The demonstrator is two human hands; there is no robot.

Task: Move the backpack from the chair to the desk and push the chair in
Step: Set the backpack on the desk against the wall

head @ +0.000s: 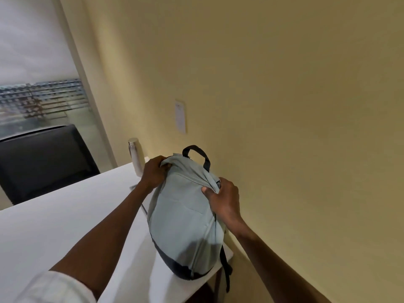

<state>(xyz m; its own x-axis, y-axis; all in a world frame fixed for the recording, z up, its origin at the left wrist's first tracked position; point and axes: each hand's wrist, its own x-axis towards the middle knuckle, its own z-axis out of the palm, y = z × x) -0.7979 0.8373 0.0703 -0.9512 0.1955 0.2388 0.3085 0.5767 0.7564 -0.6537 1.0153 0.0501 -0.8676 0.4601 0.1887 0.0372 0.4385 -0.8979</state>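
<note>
Both hands clamp the backpack (185, 224) now: left hand (154, 173) and right hand (220, 200) each have fingers closed on bunched fabric near its top. It stands on the tabletop (54, 226), close to the corner edge. Best nudge it inward before letting go.

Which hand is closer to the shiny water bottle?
Left. The left hand grips the backpack top right beside the bottle. The right hand grips the backpack's far side, nearer the wall.
</note>
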